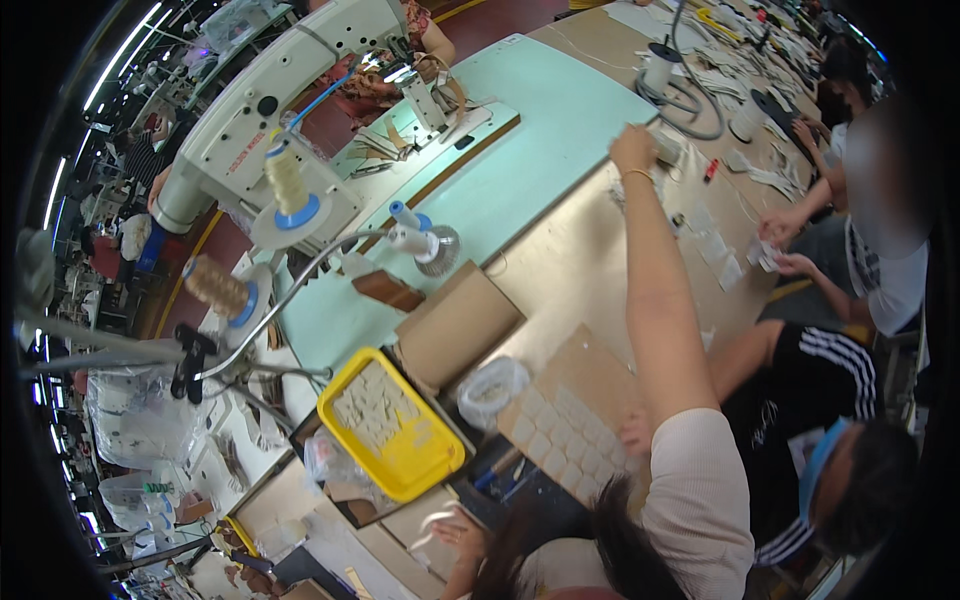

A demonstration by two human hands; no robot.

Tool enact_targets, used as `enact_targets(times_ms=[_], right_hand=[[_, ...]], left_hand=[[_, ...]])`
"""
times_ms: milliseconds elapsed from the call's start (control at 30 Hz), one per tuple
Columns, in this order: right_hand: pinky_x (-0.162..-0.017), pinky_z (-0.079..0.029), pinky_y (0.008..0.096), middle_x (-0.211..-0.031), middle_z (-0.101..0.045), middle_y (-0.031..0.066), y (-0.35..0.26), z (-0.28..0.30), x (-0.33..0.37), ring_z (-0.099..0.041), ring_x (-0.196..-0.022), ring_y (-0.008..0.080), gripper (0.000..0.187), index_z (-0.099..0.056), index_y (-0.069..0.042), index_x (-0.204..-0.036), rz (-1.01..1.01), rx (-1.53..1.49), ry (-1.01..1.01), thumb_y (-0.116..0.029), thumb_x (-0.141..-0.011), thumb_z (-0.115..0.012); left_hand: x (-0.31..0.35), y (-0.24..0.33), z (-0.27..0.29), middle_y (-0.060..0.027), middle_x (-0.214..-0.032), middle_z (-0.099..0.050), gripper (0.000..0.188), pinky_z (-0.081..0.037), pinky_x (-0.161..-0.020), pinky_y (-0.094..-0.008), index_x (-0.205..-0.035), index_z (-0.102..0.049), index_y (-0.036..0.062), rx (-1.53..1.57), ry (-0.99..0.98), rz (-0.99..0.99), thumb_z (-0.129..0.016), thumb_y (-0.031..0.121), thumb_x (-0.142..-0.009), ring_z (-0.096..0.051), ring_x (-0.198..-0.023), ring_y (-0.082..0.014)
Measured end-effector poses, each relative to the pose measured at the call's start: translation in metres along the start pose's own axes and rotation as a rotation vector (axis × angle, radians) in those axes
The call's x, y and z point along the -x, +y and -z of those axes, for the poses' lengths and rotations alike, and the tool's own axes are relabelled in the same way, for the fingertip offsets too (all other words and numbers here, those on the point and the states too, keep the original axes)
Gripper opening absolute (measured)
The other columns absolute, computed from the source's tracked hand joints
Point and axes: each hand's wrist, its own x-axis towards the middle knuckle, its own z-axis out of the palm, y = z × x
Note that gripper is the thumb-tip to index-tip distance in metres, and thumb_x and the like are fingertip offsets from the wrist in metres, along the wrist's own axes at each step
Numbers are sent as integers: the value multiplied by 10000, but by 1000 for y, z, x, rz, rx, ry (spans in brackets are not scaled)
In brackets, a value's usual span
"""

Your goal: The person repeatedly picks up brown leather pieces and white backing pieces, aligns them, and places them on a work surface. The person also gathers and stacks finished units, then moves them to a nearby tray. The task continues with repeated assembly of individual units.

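Observation:
My right arm reaches far across the table, with a thin bracelet at the wrist. My right hand is closed at the edge of the pale green tabletop, beside a small beige block; what its fingers hold, if anything, I cannot make out. Low in the picture, close to my body, my left hand holds a curved cream strip. Above that hand sits a yellow tray with many small pale pieces in it. To the tray's right, rows of pale rounded pieces lie on a brown board.
A white sewing machine and thread cones stand at the left. A cardboard roll and a clear plastic tub lie mid-table. At the right, a co-worker in black reaches toward the board; another person's hands hold white material.

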Motion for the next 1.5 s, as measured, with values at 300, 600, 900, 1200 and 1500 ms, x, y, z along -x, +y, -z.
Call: enact_targets(times_ms=[300, 600, 900, 1200, 1500], right_hand=[[-1088, -230, 579, -1562, -126, -79, 74, -89, -98, -179, -1424, 215, 547, -211, -359, -1473, -14, 473, -44, -304, -960, -394], [-784, -541, 420, -1254, -535, -5, 117, -136, -137, -631, -1017, 292, 278, -571, -236, -1186, 77, 497, 71, -255, -955, -417], [-833, -367, 530, -998, -477, 330, 1, 28, -60, -487, -913, 439, 286, -476, 169, -947, 370, -571, 447, 27, -736, -606], [-678, -544, 273, -1310, -484, 206, -95, 172, 299, -587, -858, 188, 335, -391, -36, -952, 483, -1795, -26, 2, -811, -693], [-885, -487, 295, -1267, -529, 231, -10, 298, 631, -543, -1137, 228, 345, -503, -68, -975, 998, -1817, -961, -118, -763, -771]], left_hand=[[11, -8, 9, -562, -1289, 161, 1288, -16, -955, -765, -1438, 156, 11, -397, 54, -111, -734, 499, -646, 138, -1226, -715], [28, -13, 11, -556, -1307, 125, 1192, -22, -967, -757, -1458, 26, 4, 279, -123, -136, -738, 437, -653, 86, -1253, -701], [15, -6, 48, -544, -1306, 177, 1312, 3, -965, -755, -1479, 2, 73, 560, -485, 4, -836, 445, -541, 172, -1227, -704], [-3, -7, 84, -481, -1360, 211, 1461, 15, -1032, -691, -1487, 112, 195, 557, -608, -4, -871, 531, -459, 203, -1279, -628], [106, -162, 160, -149, -1155, -635, 453, -422, -969, -348, -1176, -598, -7, 1836, 152, -4, -577, 368, -923, -576, -1126, -252]])
